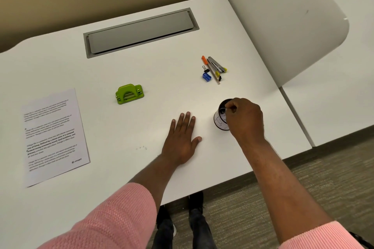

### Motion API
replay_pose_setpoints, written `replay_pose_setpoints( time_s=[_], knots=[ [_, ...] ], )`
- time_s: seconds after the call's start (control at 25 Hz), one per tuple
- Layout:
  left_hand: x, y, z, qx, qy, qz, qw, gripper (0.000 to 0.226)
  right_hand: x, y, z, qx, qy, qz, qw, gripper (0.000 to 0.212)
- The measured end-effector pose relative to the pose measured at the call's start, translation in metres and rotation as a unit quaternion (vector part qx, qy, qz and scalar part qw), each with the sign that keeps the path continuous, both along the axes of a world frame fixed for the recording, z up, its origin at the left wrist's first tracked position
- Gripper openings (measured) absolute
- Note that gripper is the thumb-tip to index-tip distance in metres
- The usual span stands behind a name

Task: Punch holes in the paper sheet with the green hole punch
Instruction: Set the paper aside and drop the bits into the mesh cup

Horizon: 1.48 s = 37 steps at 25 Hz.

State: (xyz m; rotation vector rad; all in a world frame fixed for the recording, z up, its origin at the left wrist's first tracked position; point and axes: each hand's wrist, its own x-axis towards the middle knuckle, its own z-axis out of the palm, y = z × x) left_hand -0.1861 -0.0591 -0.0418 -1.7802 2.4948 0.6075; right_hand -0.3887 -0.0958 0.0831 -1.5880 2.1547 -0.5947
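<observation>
The green hole punch (129, 94) stands on the white desk (162, 70), left of centre. A printed paper sheet (53, 136) lies flat near the desk's left side, apart from the punch. My left hand (181, 140) rests flat on the desk, fingers spread, holding nothing. To its right, my right hand (243, 118) is closed over the rim of a small dark cup (219, 120), fingers pinched at its top. Both hands are well right of the punch and the sheet.
A stapler, orange pen, pencil, blue sharpener and binder clip (213, 69) lie grouped at the back right. A grey cable hatch (141, 32) is set into the desk's rear. A few tiny white paper dots (141, 148) lie near the front. The desk edge runs just behind my right wrist.
</observation>
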Motion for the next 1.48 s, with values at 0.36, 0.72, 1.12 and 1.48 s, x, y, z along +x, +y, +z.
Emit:
replay_pose_setpoints(
  time_s=[0.36,0.72,1.12,1.48],
  knots=[
    [0.058,0.033,0.017,-0.022,0.089,0.072,0.993,0.058,0.092,0.023,-0.012,-0.090,-0.161,0.080,0.980,0.019],
    [0.169,0.079,0.012,-0.084,0.035,0.273,0.958,0.036,0.188,0.064,-0.086,0.096,-0.099,0.225,0.964,0.024],
    [0.175,0.063,0.010,-0.108,0.079,0.230,0.964,0.015,0.216,0.062,-0.104,0.149,-0.026,0.244,0.958,0.024],
    [0.172,0.055,0.009,-0.148,0.053,0.136,0.978,0.017,0.223,0.060,-0.097,0.102,0.097,0.329,0.934,0.026]
  ],
)
